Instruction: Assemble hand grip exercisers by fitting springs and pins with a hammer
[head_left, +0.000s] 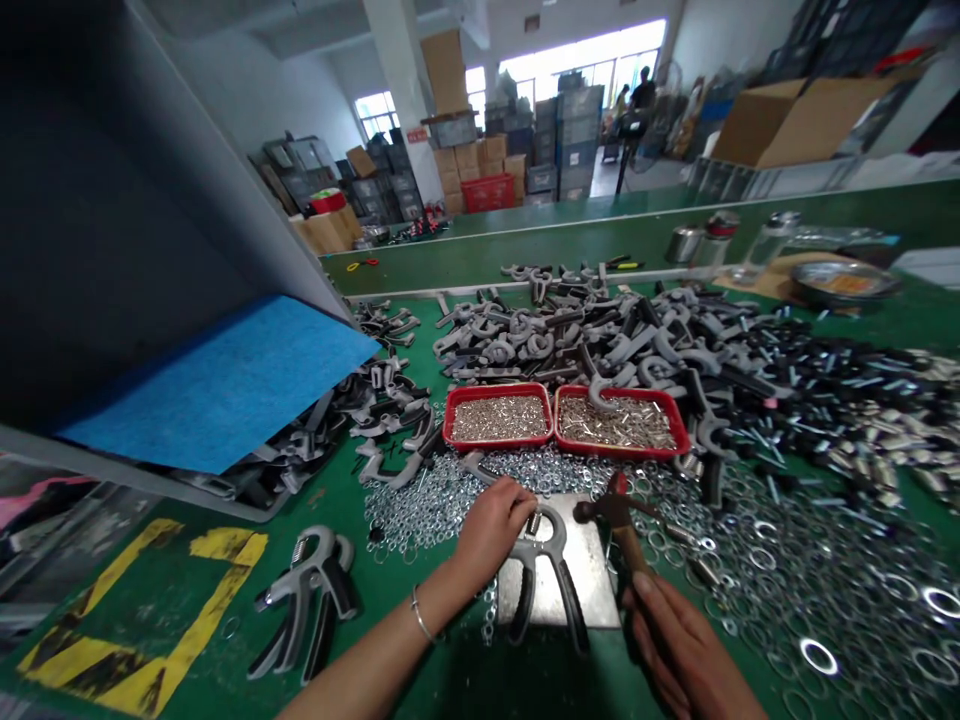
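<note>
My left hand [491, 530] is closed, with thumb and fingers pinched at the upper left of a grey hand grip exerciser [555, 545] with black handles. A small spring shows beside my fingertips; whether they also hold a small part is hidden. The exerciser lies on a metal plate [592, 570], its handles pointing towards me. To its right, my right hand [671, 630] is wrapped round the wooden handle of a hammer [628, 545]. The hammer's head is raised near the plate's upper right corner, apart from the exerciser.
Two red trays [499, 443] [622, 452] of small metal pins stand beyond the plate. Washers [420, 505] and rings [780, 590] spread around it. Grey handle parts [540, 340] are heaped behind. Assembled exercisers [307, 590] lie left, near a grey bin [262, 510] with a blue sheet.
</note>
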